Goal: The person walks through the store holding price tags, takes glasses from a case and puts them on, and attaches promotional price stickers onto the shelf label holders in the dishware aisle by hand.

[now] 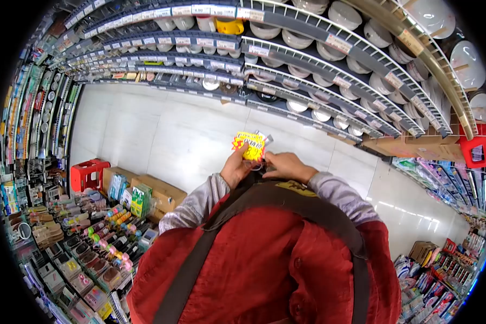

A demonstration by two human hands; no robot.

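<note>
Tags of bright yellow, with jagged red edges (249, 144), are gathered in one small bunch in front of the person's chest, above the pale tiled floor (194, 135). The left hand (235, 167) is closed on this bunch: its thumb lies over the lower left part of the printed face, and the other fingers are mostly hidden. The right hand (290, 165) is narrow, with thumb and fingers brought together just beside the lower right edge. Whether it grips the tags, or only some small piece near them, I cannot tell.

The relation which matters most is this one: the bunch lies forward and to the right of the left hand, and forward and to the left of the right hand, so it is between the two. The left hand is nearer, because it touches the bunch directly. The bunch is about as wide as it is tall, therefore no clear long axis can be named. Behind its upper right side, a greyish strip (268, 139) sticks out at a slant.

Well apart from both hands, shelves carry white bowls (344, 15) ahead, and a red plastic stool (90, 175) stands to the left.
</note>
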